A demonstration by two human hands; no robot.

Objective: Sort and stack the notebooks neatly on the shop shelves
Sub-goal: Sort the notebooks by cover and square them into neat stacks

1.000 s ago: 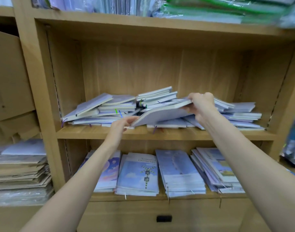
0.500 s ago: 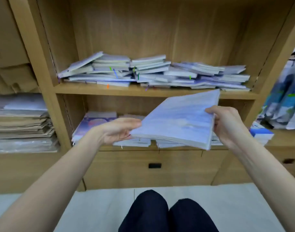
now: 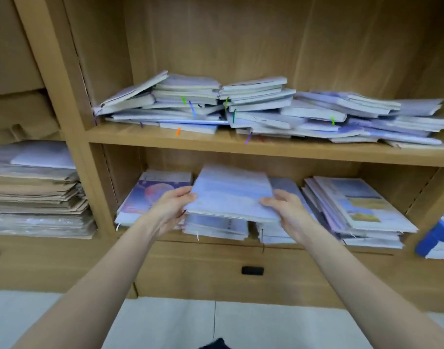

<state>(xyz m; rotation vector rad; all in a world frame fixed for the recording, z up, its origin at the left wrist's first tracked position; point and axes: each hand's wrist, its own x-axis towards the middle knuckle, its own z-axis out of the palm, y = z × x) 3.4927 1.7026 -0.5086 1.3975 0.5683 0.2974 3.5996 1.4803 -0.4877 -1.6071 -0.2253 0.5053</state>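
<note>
Both bare arms reach forward, the left hand (image 3: 170,207) gripping the left edge of a notebook (image 3: 231,193) with thumb on top, the right hand (image 3: 286,210) gripping its right edge, thumb likewise over the cover.

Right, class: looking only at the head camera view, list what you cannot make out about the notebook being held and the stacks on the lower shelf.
- Notebook: cover print is blurred; whether it is one book or several is unclear.
- Stack beneath: its top cover is hidden by the notebook.
- Left hand and right hand: fingers underneath are hidden by the notebook.
- Blue stack: cut off by the right edge.
</note>
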